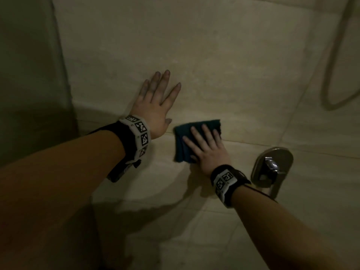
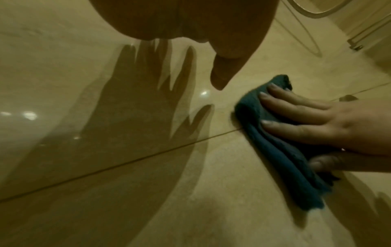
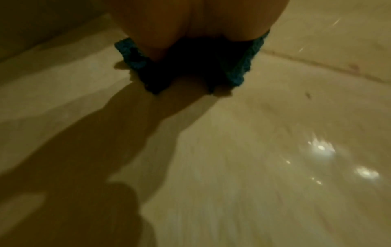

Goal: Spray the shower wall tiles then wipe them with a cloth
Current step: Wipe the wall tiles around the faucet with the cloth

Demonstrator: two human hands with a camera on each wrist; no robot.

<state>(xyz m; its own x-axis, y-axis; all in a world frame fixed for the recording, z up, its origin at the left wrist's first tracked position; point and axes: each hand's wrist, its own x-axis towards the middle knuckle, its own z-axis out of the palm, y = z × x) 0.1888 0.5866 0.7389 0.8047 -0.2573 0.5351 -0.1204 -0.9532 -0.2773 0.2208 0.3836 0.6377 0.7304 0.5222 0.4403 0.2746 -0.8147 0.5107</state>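
Observation:
A folded dark teal cloth (image 1: 182, 142) (image 2: 273, 145) (image 3: 135, 55) lies flat against the beige wall tiles (image 1: 214, 65), across a grout line. My right hand (image 1: 206, 147) (image 2: 306, 120) presses it to the wall with straight spread fingers, thumb at its lower edge. My left hand (image 1: 155, 102) rests flat on the tile just up and left of the cloth, fingers spread and holding nothing. In the left wrist view only the left palm and thumb (image 2: 224, 73) show. The tiles look glossy with light glints. No spray bottle is in view.
A metal shower valve with a lever handle (image 1: 271, 166) sits on the wall just right of my right wrist. A shower hose (image 1: 335, 75) loops down at the upper right. A wall corner (image 1: 64, 84) runs down the left side.

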